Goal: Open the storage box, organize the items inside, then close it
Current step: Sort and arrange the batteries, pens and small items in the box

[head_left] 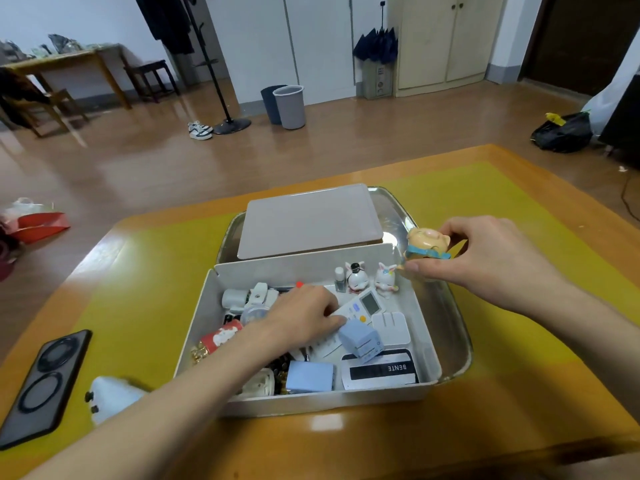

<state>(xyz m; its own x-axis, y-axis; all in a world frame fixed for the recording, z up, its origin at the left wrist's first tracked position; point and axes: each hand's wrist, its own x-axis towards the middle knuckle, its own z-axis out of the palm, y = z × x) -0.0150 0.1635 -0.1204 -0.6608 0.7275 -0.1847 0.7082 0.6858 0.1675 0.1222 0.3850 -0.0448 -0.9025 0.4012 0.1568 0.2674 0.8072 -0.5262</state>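
Note:
The white storage box (pixel 204 306) stands open on a metal tray (pixel 457 327), and its grey lid (pixel 308 220) lies flat behind it. Inside are a white remote control (pixel 363 304), two blue chargers (pixel 362 341), a red tin (pixel 221 336), two small rabbit figurines (pixel 386 278) and a nail polish bottle (pixel 340 279) along the far wall. My left hand (pixel 304 317) is down in the box, fingers resting on the remote. My right hand (pixel 485 258) holds a yellow pig figurine (pixel 427 242) above the box's far right corner.
A black phone (pixel 45 386) lies at the table's left edge, with a white plush toy (pixel 110 396) beside it. The yellow mat (pixel 519 237) covers the wooden table. Beyond are floor, two bins (pixel 287 105) and a coat stand.

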